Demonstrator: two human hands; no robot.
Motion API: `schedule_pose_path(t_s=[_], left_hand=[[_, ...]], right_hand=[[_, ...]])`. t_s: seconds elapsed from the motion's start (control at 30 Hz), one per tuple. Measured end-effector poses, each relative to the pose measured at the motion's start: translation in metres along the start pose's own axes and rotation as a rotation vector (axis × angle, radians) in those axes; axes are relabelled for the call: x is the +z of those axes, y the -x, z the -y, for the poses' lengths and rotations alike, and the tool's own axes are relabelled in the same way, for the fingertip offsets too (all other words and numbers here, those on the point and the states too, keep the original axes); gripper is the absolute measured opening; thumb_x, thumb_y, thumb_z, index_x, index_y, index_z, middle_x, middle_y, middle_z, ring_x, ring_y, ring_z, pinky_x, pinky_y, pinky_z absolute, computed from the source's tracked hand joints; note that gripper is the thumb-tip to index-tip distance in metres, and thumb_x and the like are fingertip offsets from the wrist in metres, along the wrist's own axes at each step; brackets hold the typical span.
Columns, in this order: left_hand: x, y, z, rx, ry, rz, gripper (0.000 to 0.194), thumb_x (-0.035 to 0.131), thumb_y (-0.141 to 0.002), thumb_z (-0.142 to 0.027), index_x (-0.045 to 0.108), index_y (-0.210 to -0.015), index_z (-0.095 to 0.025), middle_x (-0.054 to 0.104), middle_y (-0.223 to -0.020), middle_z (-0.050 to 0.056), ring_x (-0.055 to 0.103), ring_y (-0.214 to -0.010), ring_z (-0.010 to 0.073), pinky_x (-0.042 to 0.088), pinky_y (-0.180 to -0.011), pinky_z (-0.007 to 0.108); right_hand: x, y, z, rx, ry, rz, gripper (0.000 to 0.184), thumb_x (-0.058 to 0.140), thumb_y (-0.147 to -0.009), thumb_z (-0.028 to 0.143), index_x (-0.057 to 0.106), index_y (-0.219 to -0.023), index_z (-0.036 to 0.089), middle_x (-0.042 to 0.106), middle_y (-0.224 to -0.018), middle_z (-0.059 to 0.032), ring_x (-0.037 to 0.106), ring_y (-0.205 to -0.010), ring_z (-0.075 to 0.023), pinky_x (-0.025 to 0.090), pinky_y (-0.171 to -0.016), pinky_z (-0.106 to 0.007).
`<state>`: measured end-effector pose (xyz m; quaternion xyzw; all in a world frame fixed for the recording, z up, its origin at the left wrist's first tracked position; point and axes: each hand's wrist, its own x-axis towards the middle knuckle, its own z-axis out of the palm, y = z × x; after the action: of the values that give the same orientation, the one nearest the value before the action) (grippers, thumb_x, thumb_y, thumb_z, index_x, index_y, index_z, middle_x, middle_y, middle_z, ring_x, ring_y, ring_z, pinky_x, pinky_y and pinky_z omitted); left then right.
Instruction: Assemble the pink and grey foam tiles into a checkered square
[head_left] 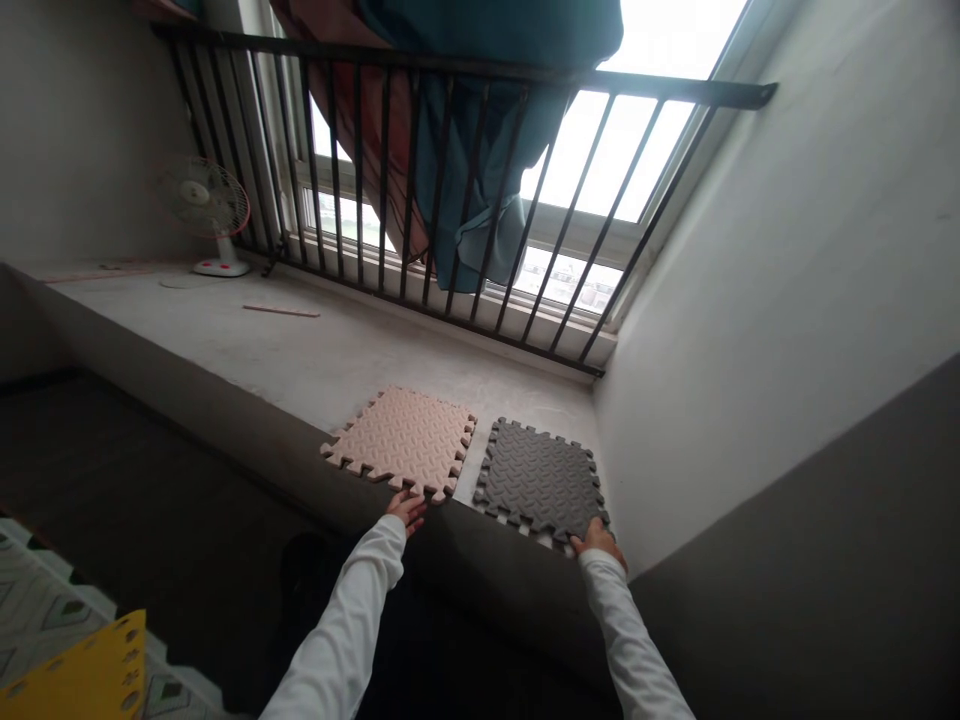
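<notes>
A pink foam puzzle mat tile [409, 435] with a ridged surface lies on the window ledge, its front edge reaching out past the ledge. My left hand [407, 510] is closed on that front edge, some fingers showing below it. To the right, a dark grey foam puzzle mat tile [541, 480] rests near the side wall. My right hand [601, 544] grips its near right corner, with the fingers partly hidden. A narrow strip of ledge separates the two tiles; their toothed edges are apart.
Black railing [480, 190] runs along the window behind the ledge [337, 350], with blue and pink curtains [480, 150] hanging there. A small fan [206, 205] and a thin strip [281, 311] are at left. A yellow sheet [90, 670] is at lower left.
</notes>
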<state>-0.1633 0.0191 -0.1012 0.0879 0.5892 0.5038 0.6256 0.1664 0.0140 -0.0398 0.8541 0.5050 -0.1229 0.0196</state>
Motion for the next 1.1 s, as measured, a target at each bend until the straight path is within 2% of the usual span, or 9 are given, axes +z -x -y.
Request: schedule_pose_path(t_s=[0.17, 0.3, 0.4, 0.5, 0.6, 0.67, 0.8, 0.97, 1.1], left_hand=[[-0.001, 0.003, -0.003, -0.017, -0.019, 0.017, 0.040, 0.059, -0.066, -0.019, 0.040, -0.099, -0.025, 0.056, -0.099, 0.003, 0.059, -0.079, 0.0145, 0.039, -0.050, 0.021], [-0.002, 0.003, -0.003, -0.024, -0.024, 0.037, 0.041, 0.060, -0.065, -0.021, 0.039, -0.100, -0.026, 0.055, -0.103, 0.003, 0.060, -0.078, 0.0141, 0.038, -0.050, 0.020], [-0.002, 0.003, -0.002, -0.031, -0.014, 0.039, 0.042, 0.059, -0.066, -0.021, 0.038, -0.102, -0.027, 0.055, -0.105, 0.003, 0.060, -0.075, 0.0138, 0.038, -0.050, 0.021], [-0.003, 0.003, -0.001, -0.037, 0.012, 0.045, 0.042, 0.057, -0.067, -0.021, 0.038, -0.104, -0.027, 0.056, -0.105, 0.004, 0.060, -0.074, 0.0138, 0.039, -0.052, 0.022], [-0.004, 0.005, -0.002, -0.032, 0.027, 0.049, 0.041, 0.058, -0.067, -0.022, 0.041, -0.104, -0.026, 0.057, -0.104, 0.004, 0.060, -0.072, 0.0138, 0.039, -0.052, 0.023], [-0.006, 0.007, -0.003, -0.023, 0.028, 0.056, 0.037, 0.056, -0.068, -0.023, 0.043, -0.102, -0.025, 0.058, -0.103, 0.005, 0.060, -0.071, 0.0135, 0.039, -0.050, 0.022], [-0.009, 0.012, -0.001, 0.003, 0.044, 0.064, 0.033, 0.054, -0.070, -0.026, 0.044, -0.101, -0.025, 0.059, -0.101, 0.005, 0.060, -0.074, 0.0138, 0.039, -0.048, 0.021], [-0.012, 0.008, 0.000, 0.166, -0.019, -0.098, 0.028, 0.054, -0.071, -0.033, 0.046, -0.095, -0.023, 0.059, -0.096, 0.006, 0.060, -0.074, 0.0154, 0.040, -0.046, 0.020], [-0.013, 0.000, -0.002, 0.242, -0.065, -0.150, 0.025, 0.052, -0.072, -0.021, 0.047, -0.096, -0.021, 0.059, -0.091, 0.005, 0.059, -0.073, 0.0126, 0.038, -0.044, 0.016]], right_hand=[[-0.036, -0.011, 0.005, 0.116, -0.290, -0.076, 0.037, 0.055, -0.062, 0.044, 0.059, -0.082, 0.014, 0.061, -0.096, -0.0159, 0.057, -0.086, -0.0249, 0.043, -0.071, -0.032], [-0.056, -0.002, 0.039, 0.152, -0.474, -0.167, 0.030, 0.055, -0.060, 0.041, 0.062, -0.075, 0.015, 0.064, -0.087, -0.0132, 0.059, -0.078, -0.0232, 0.044, -0.066, -0.029], [-0.055, 0.015, 0.087, 0.026, -0.524, -0.179, 0.026, 0.054, -0.061, 0.039, 0.062, -0.074, 0.018, 0.066, -0.082, -0.0090, 0.059, -0.076, -0.0209, 0.044, -0.064, -0.026], [-0.042, 0.039, 0.142, -0.147, -0.555, -0.137, 0.026, 0.053, -0.062, 0.037, 0.062, -0.077, 0.017, 0.066, -0.082, -0.0073, 0.059, -0.078, -0.0193, 0.043, -0.067, -0.026], [-0.021, 0.066, 0.188, -0.388, -0.534, -0.017, 0.033, 0.056, -0.061, 0.036, 0.062, -0.084, 0.014, 0.065, -0.081, -0.0076, 0.057, -0.080, -0.0200, 0.042, -0.071, -0.029], [-0.005, 0.079, 0.207, -0.496, -0.536, 0.061, 0.035, 0.061, -0.057, 0.037, 0.063, -0.084, 0.015, 0.066, -0.075, -0.0046, 0.057, -0.077, -0.0189, 0.042, -0.071, -0.028], [0.014, 0.074, 0.207, -0.493, -0.558, 0.093, 0.023, 0.056, -0.063, 0.031, 0.064, -0.080, 0.017, 0.066, -0.077, -0.0023, 0.058, -0.077, -0.0163, 0.042, -0.072, -0.026], [0.035, 0.041, 0.184, -0.362, -0.501, 0.115, 0.028, 0.058, -0.061, 0.028, 0.062, -0.086, 0.016, 0.064, -0.083, -0.0059, 0.059, -0.080, -0.0181, 0.043, -0.073, -0.026], [0.061, 0.042, 0.181, -0.600, -0.536, 0.035, 0.032, 0.058, -0.060, 0.025, 0.060, -0.090, 0.016, 0.061, -0.090, -0.0063, 0.058, -0.074, -0.0155, 0.044, -0.071, -0.024]])
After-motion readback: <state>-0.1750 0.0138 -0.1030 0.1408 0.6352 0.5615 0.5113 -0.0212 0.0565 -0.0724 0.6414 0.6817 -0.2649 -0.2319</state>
